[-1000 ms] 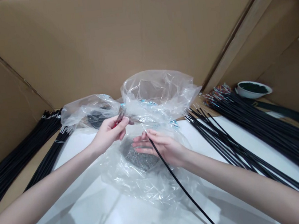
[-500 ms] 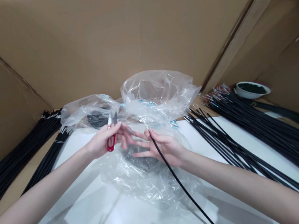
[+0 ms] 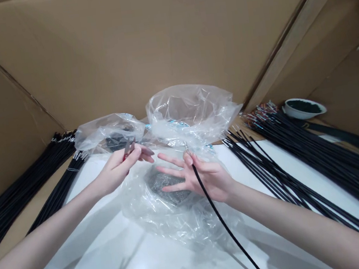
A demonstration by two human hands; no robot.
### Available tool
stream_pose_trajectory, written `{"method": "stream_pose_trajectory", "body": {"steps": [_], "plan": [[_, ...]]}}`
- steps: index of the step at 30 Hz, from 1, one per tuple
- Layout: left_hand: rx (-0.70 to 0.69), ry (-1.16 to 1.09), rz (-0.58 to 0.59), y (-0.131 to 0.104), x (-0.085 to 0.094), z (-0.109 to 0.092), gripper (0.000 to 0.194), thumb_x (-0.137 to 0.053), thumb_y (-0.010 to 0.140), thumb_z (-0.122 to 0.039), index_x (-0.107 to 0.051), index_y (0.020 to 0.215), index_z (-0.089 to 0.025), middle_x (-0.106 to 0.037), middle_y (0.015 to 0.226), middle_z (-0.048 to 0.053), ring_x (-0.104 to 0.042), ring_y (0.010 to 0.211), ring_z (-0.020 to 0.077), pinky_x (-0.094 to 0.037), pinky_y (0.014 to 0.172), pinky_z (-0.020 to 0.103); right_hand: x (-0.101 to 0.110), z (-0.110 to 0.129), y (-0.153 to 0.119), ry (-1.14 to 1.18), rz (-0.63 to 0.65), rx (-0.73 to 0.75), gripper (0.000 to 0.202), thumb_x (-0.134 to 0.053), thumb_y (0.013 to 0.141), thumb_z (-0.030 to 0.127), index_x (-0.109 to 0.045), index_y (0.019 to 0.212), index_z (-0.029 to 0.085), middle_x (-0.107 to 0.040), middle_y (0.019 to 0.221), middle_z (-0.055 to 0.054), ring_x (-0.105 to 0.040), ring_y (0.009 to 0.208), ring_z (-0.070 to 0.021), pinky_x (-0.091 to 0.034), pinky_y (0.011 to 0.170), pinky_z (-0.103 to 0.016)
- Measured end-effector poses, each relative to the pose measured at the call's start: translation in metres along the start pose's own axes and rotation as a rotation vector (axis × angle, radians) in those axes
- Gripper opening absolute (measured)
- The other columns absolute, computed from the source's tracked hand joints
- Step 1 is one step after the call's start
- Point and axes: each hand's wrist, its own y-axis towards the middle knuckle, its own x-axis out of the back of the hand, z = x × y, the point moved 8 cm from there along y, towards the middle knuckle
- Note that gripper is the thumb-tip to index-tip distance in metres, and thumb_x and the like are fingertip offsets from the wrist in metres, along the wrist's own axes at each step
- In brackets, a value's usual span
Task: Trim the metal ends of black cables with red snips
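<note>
My left hand (image 3: 120,166) is wrapped round a small pair of red-handled snips (image 3: 129,148), whose blades point up and are partly hidden by the fingers. To its right, my right hand (image 3: 201,175) pinches a black cable (image 3: 222,219) near its bare upper end between thumb and forefinger, the other fingers spread. The cable runs down to the bottom edge. Beneath both hands lies a clear plastic bag (image 3: 181,222) with small grey contents that I cannot make out.
Black cable bundles lie at the left (image 3: 29,176) and right (image 3: 329,163). A white bowl (image 3: 302,114) with dark green contents stands at the back right. More clear bags (image 3: 192,110) lean against the cardboard wall (image 3: 154,40) behind the white table (image 3: 133,264).
My right hand has moved a little right with the cable end. My left hand has shifted slightly left and turned, so the snips' red handles are now mostly hidden.
</note>
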Motion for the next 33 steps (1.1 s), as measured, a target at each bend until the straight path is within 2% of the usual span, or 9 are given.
{"method": "stream_pose_trajectory", "body": {"steps": [3,5,8,11,13,17,21,25,33], "plan": [[-0.275,0.203,0.165,-0.009,-0.012,-0.017,0.035,-0.033,0.093,-0.032,-0.06,0.106,-0.014,-0.067,0.091,0.008,-0.06,0.084,0.0162,-0.046,0.071,0.026,-0.002,0.001,-0.002,-0.002,0.016,-0.004,0.016,-0.058,0.082,0.03,-0.052,0.072,0.019,-0.039,0.141,-0.002,-0.038,0.127,-0.0313,-0.032,0.095,-0.062],[-0.419,0.371,0.133,-0.013,-0.011,-0.02,0.031,-0.038,0.091,-0.031,-0.061,0.102,-0.013,-0.066,0.075,0.005,-0.06,0.073,0.0153,-0.045,0.069,0.026,-0.003,0.002,-0.004,-0.006,0.023,-0.007,0.017,-0.059,0.081,0.03,-0.052,0.072,0.019,-0.039,0.141,-0.003,-0.038,0.127,-0.0316,-0.031,0.095,-0.062],[-0.409,0.385,-0.003,-0.011,0.001,-0.013,0.03,-0.034,0.093,-0.027,-0.059,0.104,-0.014,-0.061,0.063,0.001,-0.058,0.062,0.0126,-0.044,0.065,0.024,-0.004,0.002,-0.005,-0.008,0.029,-0.013,0.017,-0.058,0.082,0.03,-0.051,0.072,0.018,-0.039,0.141,-0.004,-0.037,0.128,-0.0322,-0.03,0.095,-0.063],[-0.435,0.262,0.149,-0.011,-0.01,-0.012,0.033,-0.031,0.094,-0.026,-0.055,0.115,-0.016,-0.066,0.091,0.006,-0.061,0.082,0.0143,-0.046,0.075,0.026,-0.002,0.0,-0.006,-0.007,0.027,-0.027,0.017,-0.058,0.082,0.031,-0.051,0.072,0.019,-0.039,0.14,-0.003,-0.036,0.128,-0.0326,-0.031,0.095,-0.064],[-0.497,0.312,0.208,-0.012,-0.018,-0.016,0.033,-0.034,0.093,-0.026,-0.053,0.118,-0.016,-0.067,0.092,0.007,-0.061,0.083,0.0152,-0.046,0.075,0.027,0.0,-0.001,-0.006,-0.003,0.025,-0.033,0.017,-0.058,0.082,0.031,-0.051,0.072,0.019,-0.04,0.14,-0.003,-0.036,0.128,-0.0326,-0.03,0.095,-0.064],[-0.575,0.42,0.065,-0.009,-0.011,-0.023,0.031,-0.034,0.093,-0.025,-0.055,0.113,-0.016,-0.066,0.076,0.005,-0.059,0.069,0.0142,-0.045,0.067,0.027,0.004,0.0,-0.005,0.007,0.022,-0.022,0.017,-0.057,0.082,0.031,-0.052,0.072,0.018,-0.041,0.139,-0.003,-0.035,0.128,-0.0333,-0.029,0.095,-0.065],[-0.682,0.408,0.156,-0.012,-0.019,-0.025,0.036,-0.031,0.094,-0.027,-0.048,0.123,-0.017,-0.067,0.091,0.008,-0.061,0.084,0.0164,-0.045,0.085,0.035,0.006,-0.001,-0.005,0.022,0.018,-0.038,0.017,-0.06,0.081,0.031,-0.053,0.072,0.019,-0.046,0.134,-0.003,-0.036,0.128,-0.0327,-0.03,0.095,-0.065],[-0.598,0.452,0.016,-0.009,-0.008,-0.012,0.033,-0.035,0.093,-0.025,-0.05,0.121,-0.018,-0.064,0.067,0.0,-0.059,0.064,0.0125,-0.048,0.074,0.03,0.004,0.001,-0.006,0.022,0.026,-0.03,0.017,-0.059,0.082,0.031,-0.053,0.072,0.019,-0.042,0.138,-0.004,-0.035,0.129,-0.0324,-0.029,0.095,-0.064],[-0.394,-0.031,-0.022,0.006,-0.002,-0.012,0.035,-0.035,0.094,-0.032,-0.055,0.115,-0.014,-0.059,0.108,0.012,-0.059,0.089,0.0161,-0.05,0.075,0.029,0.003,-0.003,-0.002,-0.01,0.005,-0.004,0.015,-0.055,0.085,0.03,-0.054,0.075,0.019,-0.049,0.132,-0.006,-0.037,0.128,-0.0298,-0.033,0.095,-0.062]]}}
